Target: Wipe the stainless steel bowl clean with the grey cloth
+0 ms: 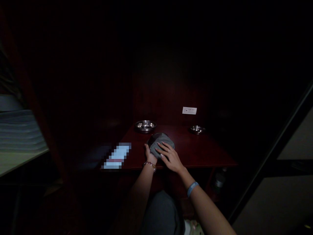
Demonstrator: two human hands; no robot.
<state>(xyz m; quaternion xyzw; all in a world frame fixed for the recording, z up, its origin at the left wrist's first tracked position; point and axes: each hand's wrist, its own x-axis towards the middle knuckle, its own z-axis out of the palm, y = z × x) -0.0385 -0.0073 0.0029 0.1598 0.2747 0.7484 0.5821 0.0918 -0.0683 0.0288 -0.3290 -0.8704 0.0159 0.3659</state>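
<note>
A grey cloth [165, 138] is bunched over a dark rounded object near the front of the reddish-brown shelf [195, 153]. My left hand [150, 156], below a beaded bracelet, grips the bundle from its lower left, with most of its fingers hidden. My right hand [171, 159] rests on the cloth from the right, its fingers spread apart across it. Behind the bundle to the left stands a shiny metal bowl [145, 126], and a smaller metal bowl [197, 130] sits at the back right.
A white socket panel [189, 110] is on the back wall. Stacked pale trays [19, 130] stand on a shelf at the far left. A bottle [219, 181] is under the shelf at the right. A blurred bright patch lies left of the hands.
</note>
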